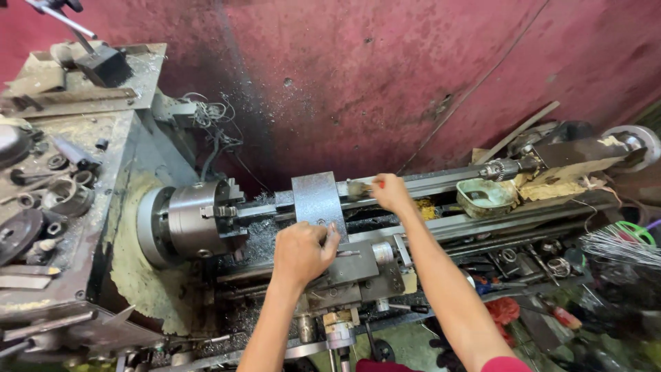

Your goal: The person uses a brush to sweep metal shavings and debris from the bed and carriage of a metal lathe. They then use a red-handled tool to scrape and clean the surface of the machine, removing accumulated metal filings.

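The frame shows a metal lathe running from the left edge to the right edge, set against a stained red wall [413,69]. The three-jaw chuck [200,219], left of centre, grips a square bar [265,209] that extends rightward behind a grey steel block [317,200] at centre frame.

The right hand [390,193], just right of centre, is closed around the handle of a small brush [359,187], whose bristles point left and lie against or just beside the grey block's right face. The left hand [301,252], at lower centre, is curled with its fingers resting on the tool post area of the carriage [365,265]; whether it grips a lever or merely braces there cannot be told.

Good practice for brushing at this point, as a judgement:
- The chuck appears stationary; it should be so while either hand is beside it.
- Strokes are best directed away from the chuck, toward the bed ways at right.
- Swarf lies thick in the bed below the chuck; it is better moved with the bristles than with fingers.
- The bracing hand is best kept clear of the tool's edge.

The tailstock [578,157] with its drill chuck [497,169] sits at upper right, well apart, with a green tray [486,196] on the bed between.
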